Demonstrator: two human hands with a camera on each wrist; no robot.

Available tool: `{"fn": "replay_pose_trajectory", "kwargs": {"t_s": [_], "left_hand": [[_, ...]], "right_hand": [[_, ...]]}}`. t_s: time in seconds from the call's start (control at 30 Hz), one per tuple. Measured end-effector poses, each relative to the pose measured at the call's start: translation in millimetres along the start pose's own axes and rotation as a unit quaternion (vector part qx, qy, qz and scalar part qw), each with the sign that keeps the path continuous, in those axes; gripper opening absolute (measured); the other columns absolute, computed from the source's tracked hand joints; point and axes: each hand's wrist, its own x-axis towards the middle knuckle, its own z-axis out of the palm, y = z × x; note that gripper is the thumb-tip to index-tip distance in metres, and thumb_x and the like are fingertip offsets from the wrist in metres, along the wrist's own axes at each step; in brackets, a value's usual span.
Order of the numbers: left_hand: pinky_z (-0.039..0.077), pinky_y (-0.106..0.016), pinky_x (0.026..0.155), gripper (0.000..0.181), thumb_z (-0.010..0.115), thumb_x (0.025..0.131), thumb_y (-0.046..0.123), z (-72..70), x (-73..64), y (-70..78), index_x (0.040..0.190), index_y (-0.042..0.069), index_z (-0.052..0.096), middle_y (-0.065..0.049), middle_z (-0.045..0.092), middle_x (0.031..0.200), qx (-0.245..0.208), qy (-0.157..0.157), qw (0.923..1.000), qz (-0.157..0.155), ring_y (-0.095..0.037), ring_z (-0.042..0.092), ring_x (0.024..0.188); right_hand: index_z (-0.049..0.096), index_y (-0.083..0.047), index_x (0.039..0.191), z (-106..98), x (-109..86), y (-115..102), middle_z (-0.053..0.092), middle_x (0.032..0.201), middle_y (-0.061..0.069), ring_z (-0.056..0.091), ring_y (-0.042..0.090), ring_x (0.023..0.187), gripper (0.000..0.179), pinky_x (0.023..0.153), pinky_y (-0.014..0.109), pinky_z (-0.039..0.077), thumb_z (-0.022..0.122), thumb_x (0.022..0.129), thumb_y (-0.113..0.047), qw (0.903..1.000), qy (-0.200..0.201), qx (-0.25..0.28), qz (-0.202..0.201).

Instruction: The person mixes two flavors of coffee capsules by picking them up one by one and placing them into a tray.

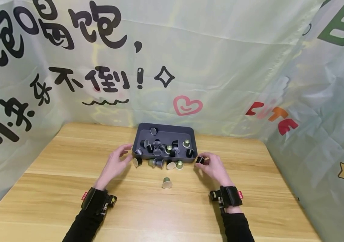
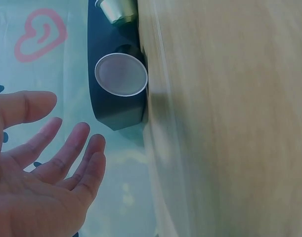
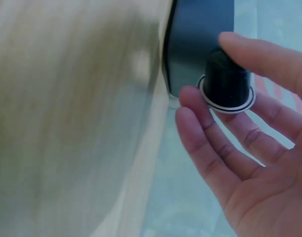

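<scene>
Just off the right front corner of the dark grey tray point(image 1: 165, 129), my right hand point(image 1: 215, 167) pinches a black coffee capsule point(image 3: 226, 81) between thumb and fingers. The capsule's silver rim faces down in the right wrist view. My left hand point(image 1: 115, 165) holds nothing, its fingers spread and loosely bent beside the tray's left front corner. Nearest to it lies a black capsule point(image 1: 137, 162) on its side, its round pale lid point(image 2: 121, 75) showing in the left wrist view. Several black, grey and green capsules point(image 1: 157, 152) lie inside the tray.
Along the tray's front edge, several more capsules point(image 1: 160, 163) lie on the wooden table point(image 1: 160, 215), among them a green one point(image 1: 179, 164). A single greenish capsule point(image 1: 167, 183) lies nearer to me. Behind the tray hangs a printed cloth point(image 1: 220, 74).
</scene>
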Motion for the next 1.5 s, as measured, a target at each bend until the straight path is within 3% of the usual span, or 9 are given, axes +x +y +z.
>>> {"fn": "replay_pose_trajectory", "kwargs": {"t_s": [0.27,0.63,0.77,1.03,1.27,1.3,1.37,1.43,1.5], "left_hand": [[0.044,-0.06,0.111,0.045,0.06,0.094,0.001,-0.2,-0.1,1.3,0.138,-0.005,0.052,-0.031,0.057,0.138,0.002,-0.003,1.0,-0.003,-0.047,0.057,0.123],[0.044,-0.061,0.11,0.045,0.061,0.094,0.0,-0.5,-0.5,3.4,0.137,-0.006,0.052,-0.031,0.057,0.138,0.003,-0.009,0.9999,0.003,-0.047,0.057,0.123],[0.043,-0.061,0.111,0.045,0.061,0.094,0.0,-0.6,-0.6,4.5,0.137,-0.007,0.052,-0.03,0.057,0.138,0.007,-0.012,0.9999,0.003,-0.047,0.057,0.123],[0.042,-0.061,0.112,0.046,0.061,0.094,0.0,-0.4,-1.9,4.5,0.138,-0.006,0.051,-0.03,0.057,0.138,0.008,-0.024,0.9997,0.004,-0.047,0.056,0.125],[0.043,-0.06,0.112,0.044,0.061,0.095,0.001,0.8,-2.2,3.5,0.138,-0.005,0.053,-0.029,0.059,0.136,0.014,-0.033,0.9994,0.005,-0.046,0.056,0.125],[0.042,-0.06,0.112,0.044,0.061,0.095,0.001,0.9,-2.4,3.7,0.138,-0.005,0.053,-0.029,0.059,0.136,0.013,-0.034,0.9993,0.004,-0.046,0.056,0.125],[0.042,-0.061,0.112,0.044,0.061,0.095,0.002,0.8,-2.7,3.7,0.138,-0.005,0.053,-0.029,0.059,0.136,0.014,-0.037,0.9992,0.006,-0.046,0.056,0.125],[0.042,-0.061,0.112,0.044,0.061,0.095,0.002,0.9,-2.7,3.5,0.138,-0.005,0.053,-0.029,0.059,0.136,0.014,-0.039,0.9991,0.006,-0.047,0.056,0.125],[0.042,-0.061,0.111,0.044,0.061,0.095,0.002,1.2,-2.8,3.6,0.138,-0.005,0.053,-0.029,0.059,0.136,0.015,-0.04,0.9991,0.008,-0.047,0.056,0.125]], "right_hand": [[0.068,0.002,0.118,-6,6.1,-5,0.073,0.105,0.022,0.072,0.027,0.083,0.04,0.072,0.028,0.06,0.081,0.081,-0.009,0.9977,0.042,0.025,-0.046],[0.07,-0.001,0.117,-10,18.2,-23,0.074,0.101,0.016,0.07,0.023,0.082,0.038,0.066,0.018,0.049,0.082,0.082,-0.012,0.9933,0.072,0.037,-0.082],[0.07,-0.001,0.119,-9,24.4,-32,0.074,0.103,0.016,0.071,0.024,0.083,0.041,0.069,0.023,0.052,0.083,0.081,-0.013,0.9914,0.08,0.041,-0.095],[0.069,-0.003,0.121,-4,36.5,-59,0.069,0.105,0.016,0.07,0.028,0.086,0.04,0.08,0.047,0.057,0.08,0.085,-0.016,0.9872,0.082,0.035,-0.132],[0.067,-0.007,0.126,0,46.7,-76,0.068,0.112,0.012,0.069,0.026,0.092,0.041,0.083,0.039,0.059,0.076,0.09,-0.023,0.9888,0.058,0.041,-0.131],[0.067,-0.008,0.127,1,49.6,-75,0.068,0.112,0.012,0.069,0.026,0.092,0.041,0.083,0.039,0.059,0.076,0.09,-0.024,0.9889,0.054,0.047,-0.13],[0.065,-0.02,0.13,20,72.2,-45,0.067,0.113,0.001,0.067,0.014,0.092,0.041,0.082,0.03,0.057,0.071,0.093,-0.037,0.9846,0.068,0.03,-0.158],[0.064,-0.02,0.132,37,91.9,-15,0.067,0.113,0.0,0.067,0.012,0.094,0.043,0.086,0.028,0.057,0.069,0.094,-0.041,0.9802,0.063,0.041,-0.183],[0.065,-0.019,0.131,40,95.4,-12,0.067,0.111,0.0,0.067,0.013,0.093,0.044,0.085,0.03,0.057,0.069,0.094,-0.042,0.9775,0.067,0.046,-0.195]]}}
